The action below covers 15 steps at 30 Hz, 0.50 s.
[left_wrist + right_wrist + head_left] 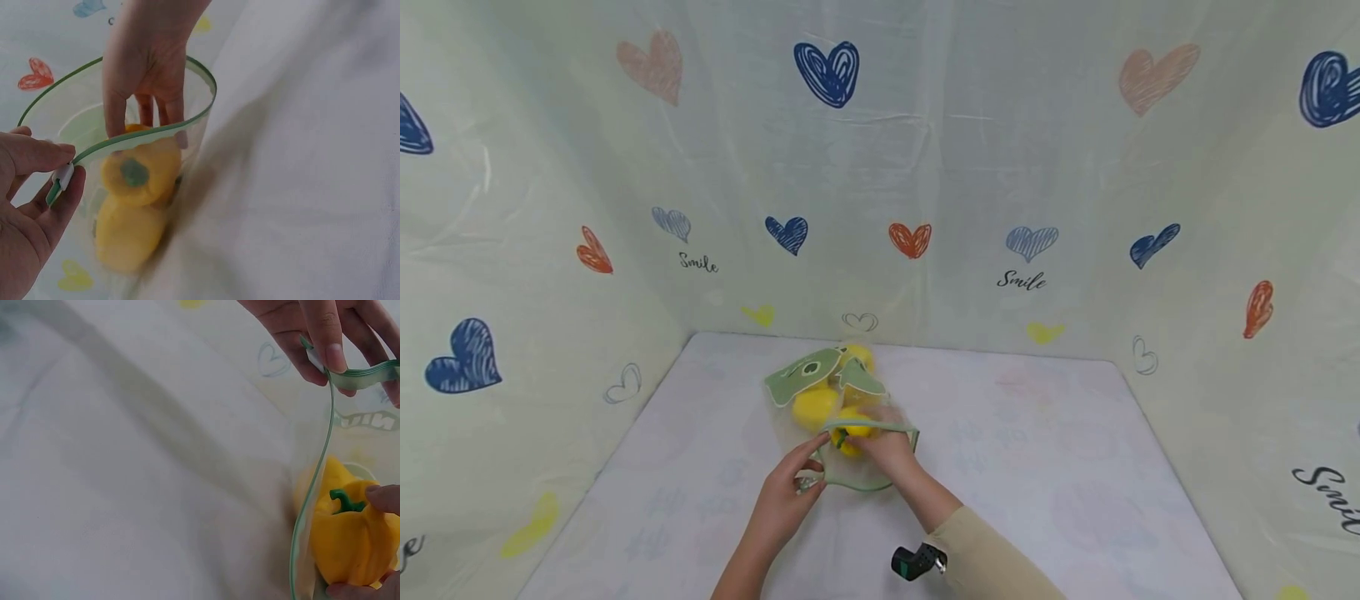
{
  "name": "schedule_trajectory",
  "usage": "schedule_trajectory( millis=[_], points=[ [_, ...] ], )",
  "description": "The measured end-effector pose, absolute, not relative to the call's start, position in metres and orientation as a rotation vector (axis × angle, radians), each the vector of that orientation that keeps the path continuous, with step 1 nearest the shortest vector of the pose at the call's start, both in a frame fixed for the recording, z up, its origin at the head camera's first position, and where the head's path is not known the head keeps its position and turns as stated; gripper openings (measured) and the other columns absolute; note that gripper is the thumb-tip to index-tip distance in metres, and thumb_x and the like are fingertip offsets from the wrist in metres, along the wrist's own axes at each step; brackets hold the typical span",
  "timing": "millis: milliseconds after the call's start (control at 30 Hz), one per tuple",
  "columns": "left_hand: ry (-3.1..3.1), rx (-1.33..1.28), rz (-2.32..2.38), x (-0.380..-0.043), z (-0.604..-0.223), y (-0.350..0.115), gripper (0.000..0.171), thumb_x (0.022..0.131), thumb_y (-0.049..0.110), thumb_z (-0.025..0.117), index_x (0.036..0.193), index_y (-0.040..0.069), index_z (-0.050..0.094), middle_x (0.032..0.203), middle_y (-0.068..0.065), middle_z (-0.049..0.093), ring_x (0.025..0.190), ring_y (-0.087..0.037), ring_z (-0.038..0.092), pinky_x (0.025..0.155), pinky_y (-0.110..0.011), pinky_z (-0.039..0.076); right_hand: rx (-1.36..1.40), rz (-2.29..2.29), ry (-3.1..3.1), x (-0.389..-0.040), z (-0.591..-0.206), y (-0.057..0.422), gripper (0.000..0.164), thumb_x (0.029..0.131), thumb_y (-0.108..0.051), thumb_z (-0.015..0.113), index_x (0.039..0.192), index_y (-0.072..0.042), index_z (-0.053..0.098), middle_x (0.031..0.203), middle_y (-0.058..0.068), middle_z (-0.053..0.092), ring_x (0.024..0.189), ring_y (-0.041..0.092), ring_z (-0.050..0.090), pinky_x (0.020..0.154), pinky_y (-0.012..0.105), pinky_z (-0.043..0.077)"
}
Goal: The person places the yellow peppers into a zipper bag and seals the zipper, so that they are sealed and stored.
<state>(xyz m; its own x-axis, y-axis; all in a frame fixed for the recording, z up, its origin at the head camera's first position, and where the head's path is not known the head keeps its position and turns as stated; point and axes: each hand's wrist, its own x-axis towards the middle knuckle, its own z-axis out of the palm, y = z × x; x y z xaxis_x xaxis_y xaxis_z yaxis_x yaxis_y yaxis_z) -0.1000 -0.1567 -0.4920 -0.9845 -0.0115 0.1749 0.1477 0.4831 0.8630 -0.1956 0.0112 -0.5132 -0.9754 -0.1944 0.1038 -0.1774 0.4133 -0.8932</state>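
A clear zip bag (805, 375) with green printing and a green rim lies with its mouth toward me. My left hand (784, 493) pinches the rim beside the white slider (63, 173), between thumb and fingers. Through the mouth reaches my right hand (889, 452), gripping a yellow bell pepper (353, 540) with a green stem. Its thumb (384, 499) lies near the stem, with other fingers lower on the pepper. Other yellow pieces (815, 408) are deeper in the bag; the film blurs their kind.
A white-covered table (1037, 467) spreads around the bag. Behind and beside it hangs a pale curtain (880, 150) printed with hearts. A small black device (913, 563) is next to the right sleeve (985, 554).
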Motion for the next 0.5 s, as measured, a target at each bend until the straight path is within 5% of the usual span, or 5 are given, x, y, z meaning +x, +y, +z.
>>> schedule_trajectory(
  millis=[500],
  points=[
    [-2.552,-0.160,-1.505,-0.100,-0.492,-0.156,0.072,0.076,-0.016,0.072,0.138,0.017,0.055,0.133,-0.003,0.056,0.097,-0.018,0.061,0.076,-0.030,0.056,-0.268,-1.501,2.696,-0.212,-0.511,0.005,0.049,0.077,-0.015,0.083,0.121,-0.004,0.064,0.124,0.016,0.055,0.113,0.032,0.050,0.092,0.046,0.049]
  ],
)
